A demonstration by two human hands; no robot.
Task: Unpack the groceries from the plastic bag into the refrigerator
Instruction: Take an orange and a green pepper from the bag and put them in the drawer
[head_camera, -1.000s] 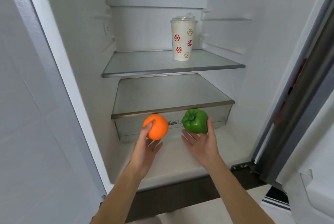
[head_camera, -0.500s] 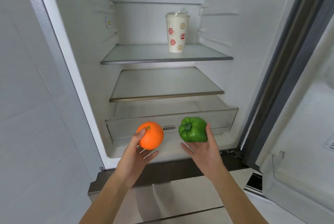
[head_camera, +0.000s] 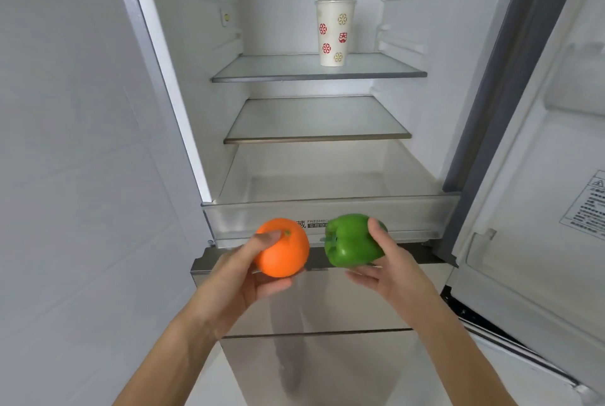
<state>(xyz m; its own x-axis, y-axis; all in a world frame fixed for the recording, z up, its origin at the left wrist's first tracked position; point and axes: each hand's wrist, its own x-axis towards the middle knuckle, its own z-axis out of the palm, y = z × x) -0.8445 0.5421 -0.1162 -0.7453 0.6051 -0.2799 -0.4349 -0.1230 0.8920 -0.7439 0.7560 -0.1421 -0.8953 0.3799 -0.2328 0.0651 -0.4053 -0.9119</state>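
My left hand [head_camera: 242,278] grips an orange [head_camera: 284,248], thumb on top near its stem. Beside it, my right hand [head_camera: 391,269] holds a green bell pepper [head_camera: 352,240], thumb over its top. Both are held in front of the open refrigerator, just outside the clear crisper drawer [head_camera: 422,214], which is pulled out and looks empty. A white paper cup [head_camera: 334,34] with red and gold patterns and a clear lid stands on the upper glass shelf [head_camera: 278,70]. The plastic bag is not in view.
The lower glass shelf [head_camera: 314,121] carries nothing. The refrigerator door [head_camera: 540,176] stands open at the right, with door bins. A white wall [head_camera: 72,176] runs along the left. Below the hands are the closed steel drawer fronts [head_camera: 327,307].
The crisper drawer has slid out toward me. Both hands with the orange and the pepper have drawn back from the fridge, and my view has backed away and tilted down.
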